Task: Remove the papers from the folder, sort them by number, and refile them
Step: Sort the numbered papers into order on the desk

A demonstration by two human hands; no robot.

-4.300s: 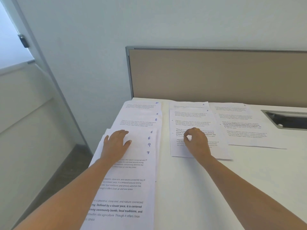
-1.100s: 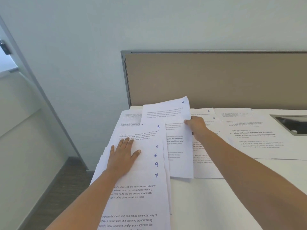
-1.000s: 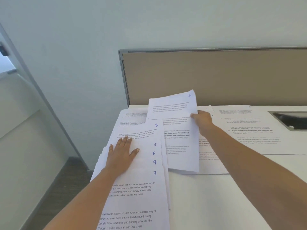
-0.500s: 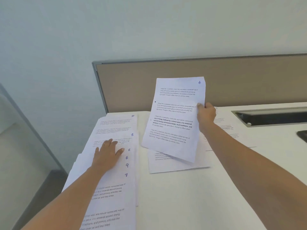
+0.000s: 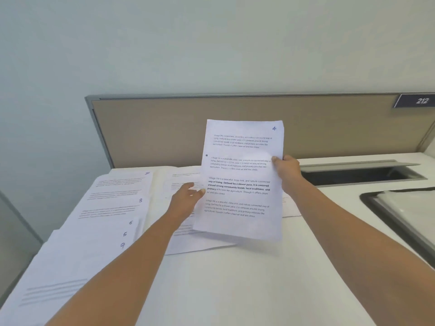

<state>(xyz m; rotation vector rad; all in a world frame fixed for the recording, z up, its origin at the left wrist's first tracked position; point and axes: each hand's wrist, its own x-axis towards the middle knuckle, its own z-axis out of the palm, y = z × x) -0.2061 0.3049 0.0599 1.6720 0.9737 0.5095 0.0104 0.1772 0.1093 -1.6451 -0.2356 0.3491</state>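
Left hand (image 5: pixel 188 196) lifted off fanned stack (image 5: pixel 106 208), sheet 4 (image 5: pixel 240 180) covering middle pile (image 5: pixel 195 243)

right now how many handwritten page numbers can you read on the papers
6. The 4 is on the sheet in the right hand; 10, 8, 6, 5 and 9 run down the left pile. Others may be hidden under the left arm.

One wide-angle camera, worn on the person's head, looked forward and down across the desk (image 5: pixel 235 290) toward the partition (image 5: pixel 153 132) and wall (image 5: pixel 211 43), close enough that print on the raised sheet (image 5: pixel 240 180) was legible.
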